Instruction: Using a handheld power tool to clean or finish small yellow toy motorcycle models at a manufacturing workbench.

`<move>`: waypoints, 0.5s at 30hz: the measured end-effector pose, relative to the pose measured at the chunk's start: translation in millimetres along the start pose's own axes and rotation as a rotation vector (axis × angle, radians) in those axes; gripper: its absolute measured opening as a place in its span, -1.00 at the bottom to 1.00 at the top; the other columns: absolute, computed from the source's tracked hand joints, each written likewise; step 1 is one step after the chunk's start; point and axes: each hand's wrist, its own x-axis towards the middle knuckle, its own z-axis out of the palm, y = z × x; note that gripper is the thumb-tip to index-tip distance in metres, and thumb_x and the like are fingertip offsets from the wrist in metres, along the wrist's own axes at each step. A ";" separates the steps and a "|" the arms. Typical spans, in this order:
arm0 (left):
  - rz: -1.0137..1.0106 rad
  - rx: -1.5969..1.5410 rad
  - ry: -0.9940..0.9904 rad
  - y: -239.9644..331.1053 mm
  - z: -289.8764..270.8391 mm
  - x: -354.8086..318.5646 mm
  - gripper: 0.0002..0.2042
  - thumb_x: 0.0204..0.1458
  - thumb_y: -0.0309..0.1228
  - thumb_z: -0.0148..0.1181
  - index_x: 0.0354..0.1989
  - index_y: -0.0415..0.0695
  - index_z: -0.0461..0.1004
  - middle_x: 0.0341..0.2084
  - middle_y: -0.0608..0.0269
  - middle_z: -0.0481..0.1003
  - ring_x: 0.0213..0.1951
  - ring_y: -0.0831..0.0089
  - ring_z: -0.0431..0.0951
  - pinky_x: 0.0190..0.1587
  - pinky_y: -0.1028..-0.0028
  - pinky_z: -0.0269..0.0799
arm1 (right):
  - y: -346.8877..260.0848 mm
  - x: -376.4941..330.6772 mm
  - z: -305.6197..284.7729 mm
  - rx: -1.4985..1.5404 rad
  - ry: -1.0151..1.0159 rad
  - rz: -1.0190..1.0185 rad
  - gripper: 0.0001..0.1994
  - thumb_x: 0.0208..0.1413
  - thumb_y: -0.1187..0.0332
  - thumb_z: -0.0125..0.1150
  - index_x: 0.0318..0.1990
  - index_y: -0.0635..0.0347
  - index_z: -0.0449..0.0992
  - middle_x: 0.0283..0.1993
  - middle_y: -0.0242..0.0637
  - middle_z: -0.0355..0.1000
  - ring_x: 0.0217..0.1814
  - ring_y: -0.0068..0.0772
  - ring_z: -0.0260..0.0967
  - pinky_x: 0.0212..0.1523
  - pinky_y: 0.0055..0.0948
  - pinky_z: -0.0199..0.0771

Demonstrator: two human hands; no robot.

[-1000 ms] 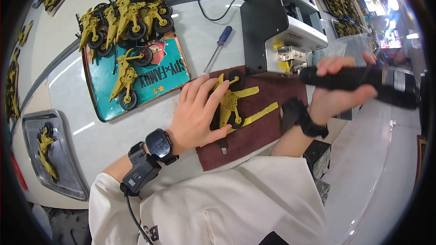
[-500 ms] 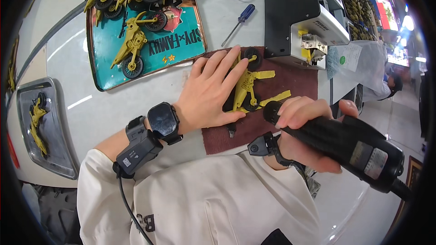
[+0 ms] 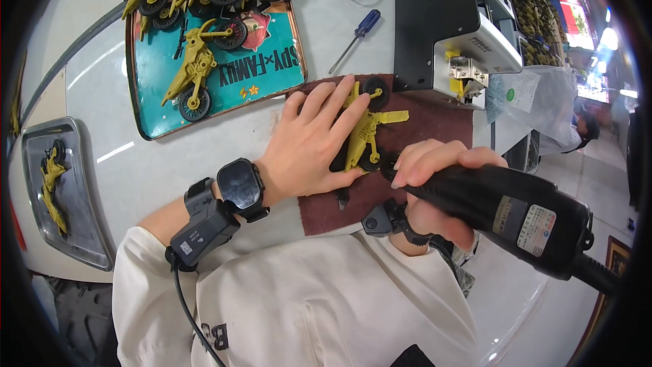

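Observation:
My left hand [image 3: 314, 139] lies spread over a yellow toy motorcycle [image 3: 369, 129], steadying it between thumb and fingertips on a dark red cloth [image 3: 441, 122]. The toy has a black wheel [image 3: 375, 92] at its far end and another at its near end, partly hidden. A flat yellow strip [image 3: 392, 117] juts from its right side. My right hand [image 3: 441, 183] is wrapped around a black electric screwdriver [image 3: 509, 211], tilted with its front end down by the near wheel. Its tip is hidden behind my fingers, so I cannot tell whether it touches the toy.
A teal tray [image 3: 210, 105] at the far left bears several yellow toy motorcycles [image 3: 190, 71]. A metal tray [image 3: 88, 217] with one more stands left. A blue-handled screwdriver [image 3: 356, 37] lies beyond the cloth, beside a black-and-white machine [image 3: 435, 27]. A small dark part [image 3: 341, 197] sits near my left thumb.
My right hand has brought the electric screwdriver left, to the toy's near wheel. A second yellow strip beside that wheel is now out of sight. My left hand stays on the toy.

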 end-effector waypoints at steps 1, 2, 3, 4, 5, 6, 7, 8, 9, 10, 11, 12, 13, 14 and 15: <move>-0.007 0.001 -0.007 -0.5 -0.2 -1.0 -0.11 -0.43 -0.06 0.32 0.18 -0.12 0.15 0.20 0.04 0.10 0.12 0.14 0.15 0.07 0.19 0.03 | 0.8 -0.7 -0.3 0.050 0.043 -0.032 -0.20 -0.13 -0.28 0.07 0.02 0.27 0.09 -0.52 -0.11 0.33 -0.68 -0.27 0.27 -0.63 -0.36 0.35; -0.015 0.004 -0.014 -1.9 -0.4 -1.5 -0.12 -0.43 -0.05 0.32 0.18 -0.13 0.15 0.20 0.04 0.11 0.12 0.13 0.16 0.06 0.19 0.03 | 0.8 -1.4 -0.5 0.101 0.086 -0.065 -0.21 -0.12 -0.29 0.07 0.00 0.27 0.11 -0.53 -0.12 0.33 -0.68 -0.27 0.26 -0.63 -0.36 0.35; -0.020 0.007 -0.008 -4.3 0.1 -2.0 -0.12 -0.43 -0.05 0.32 0.18 -0.13 0.15 0.20 0.04 0.11 0.12 0.13 0.16 0.06 0.19 0.03 | -4.5 -2.8 -13.5 0.252 0.043 -0.046 -0.24 -0.12 0.02 0.34 0.09 0.28 0.08 -0.32 -0.04 0.41 -0.42 -0.18 0.39 -0.35 -0.18 0.42; -0.010 -0.007 -0.005 -1.3 -0.7 -0.4 -0.12 -0.42 -0.05 0.32 0.18 -0.13 0.16 0.20 0.04 0.11 0.11 0.13 0.15 0.06 0.19 0.03 | -11.3 2.7 -22.2 0.165 0.132 -0.134 -0.19 -0.13 -0.14 0.21 0.10 0.29 0.07 -0.38 -0.06 0.40 -0.51 -0.20 0.36 -0.44 -0.22 0.40; -0.002 -0.021 -0.001 1.4 -2.0 0.6 -0.12 -0.42 -0.05 0.31 0.18 -0.13 0.16 0.20 0.04 0.10 0.11 0.12 0.15 0.07 0.18 0.03 | -17.3 11.5 -29.3 0.078 0.219 -0.223 -0.12 -0.14 -0.30 0.09 0.11 0.29 0.06 -0.44 -0.07 0.39 -0.59 -0.22 0.33 -0.53 -0.25 0.38; -0.003 -0.016 -0.001 2.1 -1.8 -0.9 -0.12 -0.42 -0.05 0.31 0.18 -0.13 0.16 0.20 0.04 0.10 0.11 0.12 0.15 0.07 0.18 0.03 | -21.5 21.8 -36.6 0.015 0.319 -0.261 -0.10 -0.13 -0.36 -0.02 0.12 0.30 0.05 -0.48 -0.10 0.37 -0.63 -0.24 0.30 -0.57 -0.27 0.36; 0.001 -0.014 -0.004 2.1 -1.6 0.2 -0.13 -0.42 -0.05 0.31 0.17 -0.13 0.16 0.20 0.03 0.10 0.11 0.12 0.15 0.07 0.18 0.03 | -27.5 34.4 -44.4 -0.065 0.422 -0.300 -0.07 -0.12 -0.43 -0.14 0.12 0.31 0.04 -0.53 -0.12 0.35 -0.67 -0.26 0.27 -0.61 -0.30 0.34; 0.005 -0.012 -0.006 2.3 -1.1 1.4 -0.13 -0.41 -0.05 0.31 0.17 -0.14 0.16 0.20 0.03 0.10 0.12 0.12 0.15 0.07 0.18 0.02 | -30.9 44.3 -51.6 -0.206 0.559 -0.302 -0.03 -0.13 -0.48 -0.28 0.13 0.31 0.02 -0.57 -0.13 0.33 -0.68 -0.31 0.26 -0.64 -0.36 0.32; 0.016 -0.011 -0.007 3.0 -0.5 2.8 -0.13 -0.41 -0.05 0.31 0.17 -0.14 0.16 0.20 0.03 0.10 0.12 0.12 0.15 0.07 0.18 0.02 | -26.6 54.0 -62.0 -0.276 0.657 -0.307 -0.03 -0.13 -0.49 -0.30 0.14 0.31 0.00 -0.58 -0.14 0.33 -0.68 -0.34 0.24 -0.64 -0.41 0.31; 0.011 -0.010 -0.005 2.8 -1.0 2.0 -0.13 -0.41 -0.05 0.31 0.17 -0.14 0.16 0.20 0.03 0.10 0.12 0.13 0.14 0.07 0.18 0.02 | -19.1 66.2 -64.2 -0.451 0.706 -0.294 -0.04 -0.11 -0.48 -0.29 0.14 0.30 0.00 -0.59 -0.15 0.33 -0.69 -0.36 0.24 -0.64 -0.42 0.31; 0.006 -0.009 -0.002 2.8 -1.3 1.6 -0.13 -0.41 -0.04 0.31 0.17 -0.14 0.15 0.20 0.03 0.10 0.12 0.13 0.14 0.07 0.18 0.02 | -12.7 75.5 -66.0 -0.628 0.752 -0.278 -0.06 -0.09 -0.47 -0.29 0.13 0.30 -0.01 -0.60 -0.16 0.32 -0.69 -0.37 0.23 -0.65 -0.43 0.31; 0.005 -0.007 0.000 2.2 -1.0 0.9 -0.13 -0.41 -0.04 0.31 0.17 -0.14 0.15 0.20 0.03 0.10 0.12 0.13 0.14 0.07 0.18 0.02 | -4.5 77.3 -68.4 -0.597 0.732 -0.177 -0.08 -0.08 -0.45 -0.27 0.13 0.30 0.00 -0.61 -0.18 0.32 -0.69 -0.38 0.23 -0.65 -0.43 0.31; 0.007 -0.009 0.002 1.8 -0.5 0.4 -0.13 -0.41 -0.05 0.31 0.18 -0.15 0.15 0.20 0.04 0.10 0.12 0.13 0.14 0.07 0.18 0.03 | 0.3 77.8 -68.1 -0.565 0.709 -0.076 -0.10 -0.06 -0.43 -0.24 0.12 0.30 0.01 -0.62 -0.19 0.31 -0.70 -0.39 0.23 -0.66 -0.44 0.31; 0.010 -0.013 0.004 1.7 -0.1 0.1 -0.13 -0.41 -0.05 0.31 0.18 -0.15 0.15 0.20 0.04 0.10 0.12 0.13 0.14 0.08 0.18 0.03 | 1.0 76.9 -65.7 -0.527 0.717 -0.065 -0.13 -0.04 -0.40 -0.19 0.11 0.29 0.01 -0.65 -0.22 0.28 -0.70 -0.42 0.21 -0.66 -0.45 0.30; -0.001 -0.011 0.006 2.1 -0.4 -0.6 -0.13 -0.41 -0.05 0.31 0.18 -0.15 0.15 0.20 0.04 0.10 0.12 0.13 0.14 0.08 0.18 0.03 | -0.9 73.8 -63.4 -0.519 0.711 -0.060 -0.13 -0.04 -0.40 -0.19 0.11 0.29 0.01 -0.65 -0.22 0.28 -0.70 -0.42 0.21 -0.66 -0.45 0.30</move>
